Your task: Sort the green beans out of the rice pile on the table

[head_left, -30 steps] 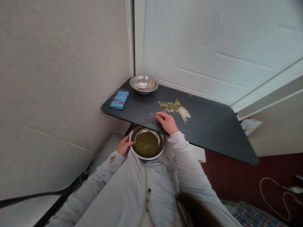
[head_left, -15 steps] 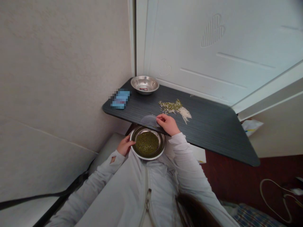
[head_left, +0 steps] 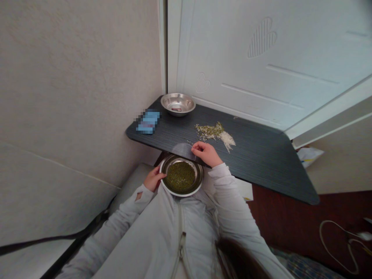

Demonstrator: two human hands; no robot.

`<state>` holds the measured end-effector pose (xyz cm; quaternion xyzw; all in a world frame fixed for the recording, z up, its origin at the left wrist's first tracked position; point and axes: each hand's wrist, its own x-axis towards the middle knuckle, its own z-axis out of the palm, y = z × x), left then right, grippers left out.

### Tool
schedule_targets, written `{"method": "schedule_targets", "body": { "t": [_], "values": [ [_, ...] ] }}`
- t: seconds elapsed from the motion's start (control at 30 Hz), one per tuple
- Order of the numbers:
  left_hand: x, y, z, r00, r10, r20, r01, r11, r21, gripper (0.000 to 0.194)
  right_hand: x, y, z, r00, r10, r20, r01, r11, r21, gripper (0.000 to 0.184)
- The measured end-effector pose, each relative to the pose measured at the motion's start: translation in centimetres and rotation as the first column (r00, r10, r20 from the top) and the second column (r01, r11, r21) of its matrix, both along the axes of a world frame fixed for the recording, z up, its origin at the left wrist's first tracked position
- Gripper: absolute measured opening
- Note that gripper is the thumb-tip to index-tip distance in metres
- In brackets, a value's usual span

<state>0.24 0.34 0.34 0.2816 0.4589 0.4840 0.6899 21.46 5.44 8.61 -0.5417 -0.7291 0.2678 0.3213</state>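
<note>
My left hand (head_left: 153, 179) grips the rim of a steel bowl (head_left: 198, 179) filled with green beans, held just below the near edge of the dark table (head_left: 261, 155). My right hand (head_left: 205, 153) rests on the table near that edge, fingers curled and pinched on a thin clear plastic piece (head_left: 181, 148) lying flat by the bowl. Just beyond the hand lies a pile of mixed green beans and white rice (head_left: 216, 133).
An empty steel bowl (head_left: 178, 104) stands at the table's far corner, with a blue packet (head_left: 147, 121) to its left. A white door is behind the table, a wall on the left. Cables lie on the red floor at the right.
My right hand has drawn the clear plastic piece slightly toward the table edge above the bowl. The left hand and bowl have barely moved.
</note>
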Motion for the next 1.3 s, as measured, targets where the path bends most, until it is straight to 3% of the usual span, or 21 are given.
{"method": "schedule_targets", "body": {
  "t": [0.1,0.23,0.33,0.8,1.0,1.3],
  "values": [
    [0.0,0.0,-0.1,1.000,0.003,0.008,-0.003,1.000,0.003,0.046,0.1,0.2,-0.3,0.984,-0.031,-0.176,0.027,0.999,-0.022,0.018],
    [0.0,0.1,-0.2,1.000,0.013,-0.008,-0.013,1.000,0.000,0.047,0.4,0.9,-0.8,0.882,-0.271,-0.386,0.295,0.956,0.002,0.022],
    [-0.1,0.1,-0.2,1.000,0.012,-0.021,-0.012,1.000,0.007,0.048,0.5,1.4,-1.3,0.831,-0.384,-0.402,0.426,0.904,0.016,0.025],
    [0.0,0.1,-0.3,1.000,0.002,-0.024,-0.002,1.000,0.000,0.047,0.1,1.8,-1.3,0.896,-0.370,-0.244,0.399,0.913,0.082,0.025],
    [0.0,0.1,-0.3,1.000,0.008,-0.014,-0.008,1.000,0.002,0.050,0.0,1.6,-1.4,0.924,-0.305,-0.231,0.331,0.940,0.082,0.023],
    [0.0,0.1,-0.2,1.000,0.009,-0.016,-0.009,1.000,-0.003,0.046,0.1,1.6,-1.5,0.911,-0.340,-0.231,0.371,0.923,0.102,0.023]
  ]
}}
